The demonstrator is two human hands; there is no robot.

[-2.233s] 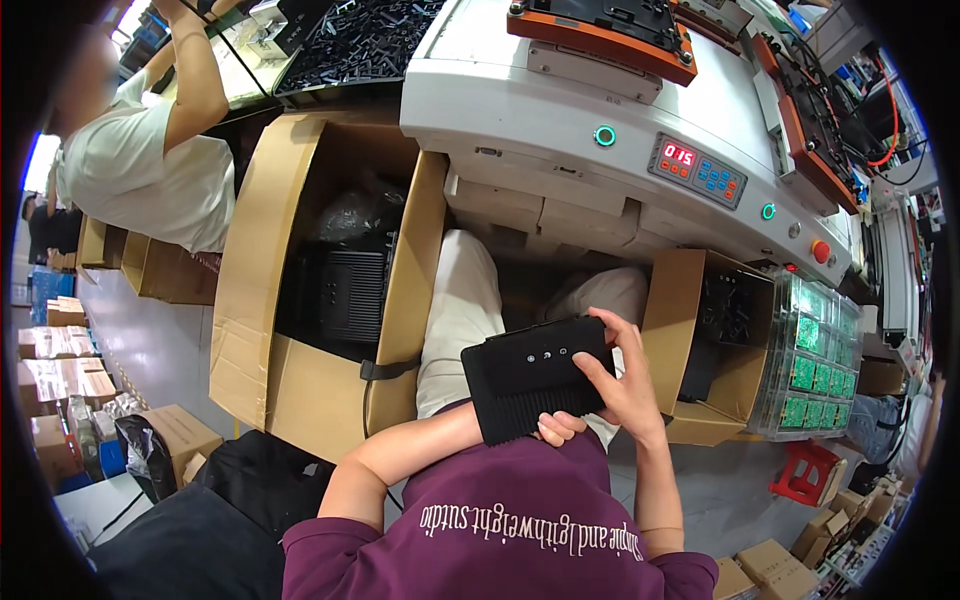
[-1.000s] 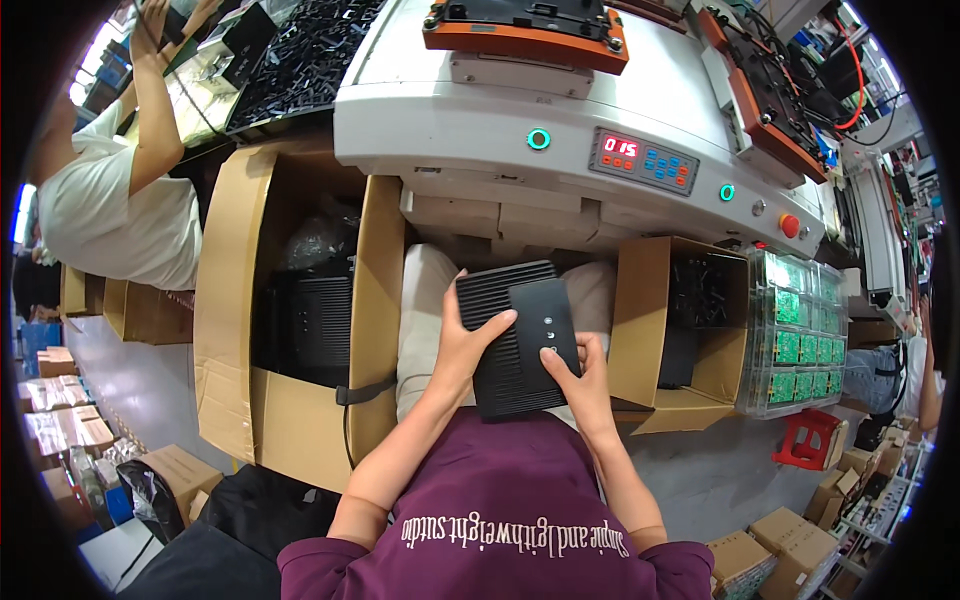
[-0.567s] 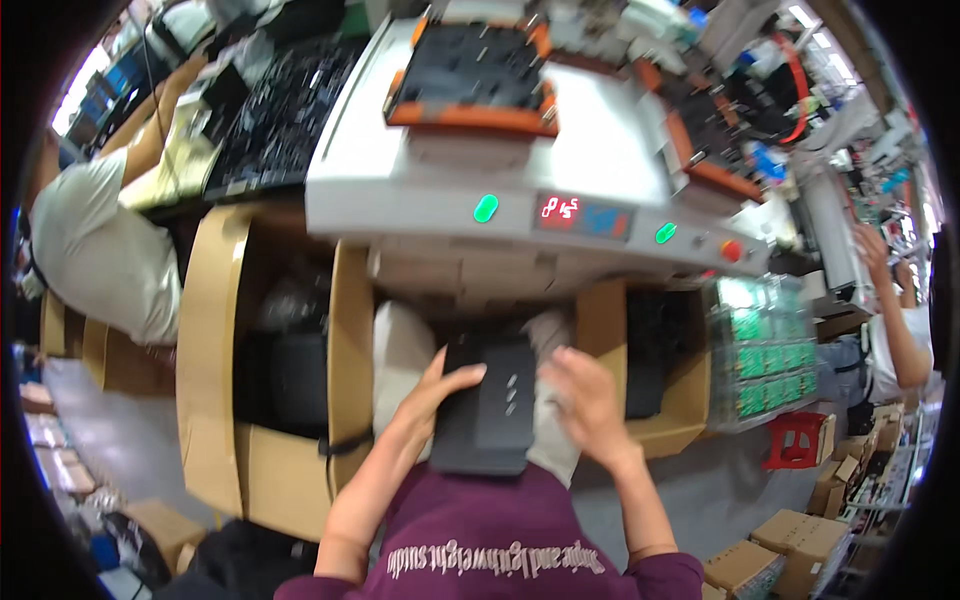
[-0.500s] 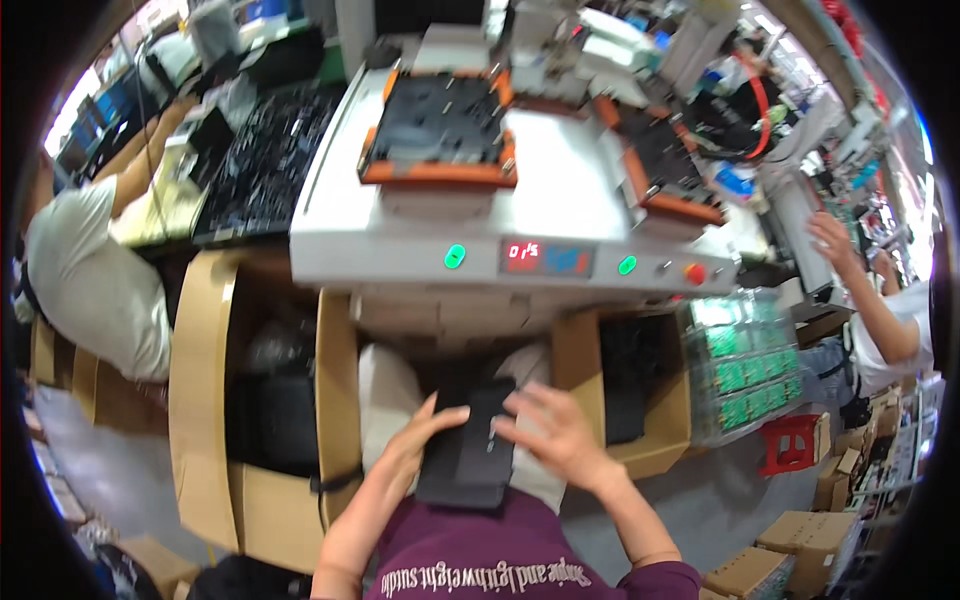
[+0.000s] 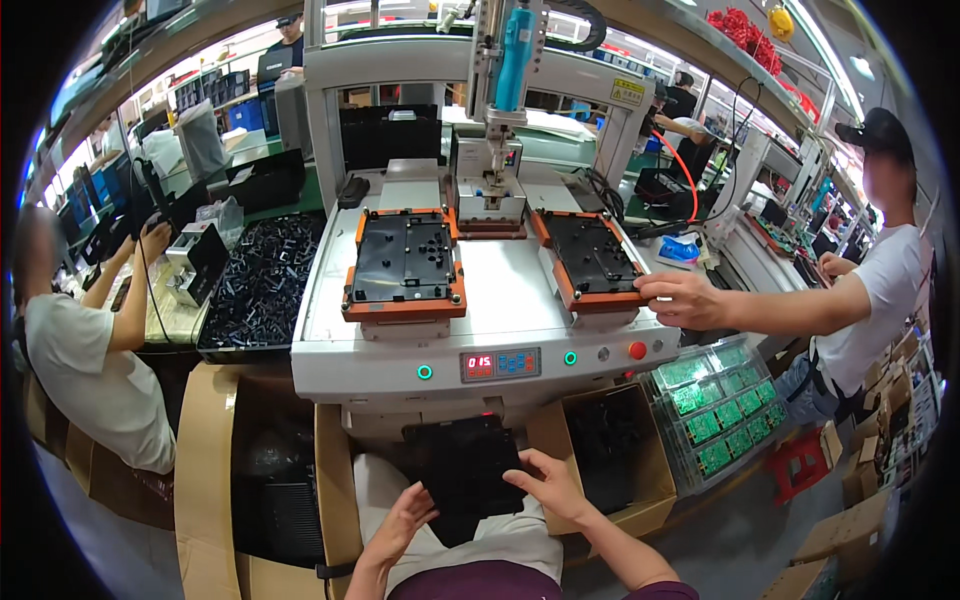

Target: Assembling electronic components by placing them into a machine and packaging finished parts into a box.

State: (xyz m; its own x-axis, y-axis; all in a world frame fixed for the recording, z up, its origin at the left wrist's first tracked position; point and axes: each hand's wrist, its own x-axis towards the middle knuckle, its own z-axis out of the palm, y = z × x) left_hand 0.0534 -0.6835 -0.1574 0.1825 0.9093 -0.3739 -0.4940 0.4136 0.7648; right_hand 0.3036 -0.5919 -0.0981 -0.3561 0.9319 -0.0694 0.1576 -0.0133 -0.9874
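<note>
A thin black plastic panel hangs over my lap, tilted, close to the front of the white machine. My right hand grips its right edge, thumb on the face and fingers partly behind. Beside the panel's lower left edge is my left hand, its fingers loosely apart; whether a fingertip touches the panel is unclear. On the machine, an orange-edged fixture at left and another orange fixture at right each carry a black panel. A co-worker's hand from the right touches the right fixture's corner.
Open cardboard boxes with black parts flank my legs: a left box and a right box. A clear tray of green circuit boards stands at right. Black small parts fill a tray at left, near a seated person.
My view has tilted up, showing more of the machine. The panel has moved toward the machine and shows a different face. My left hand has loosened from it; a co-worker's hand has reached the right fixture.
</note>
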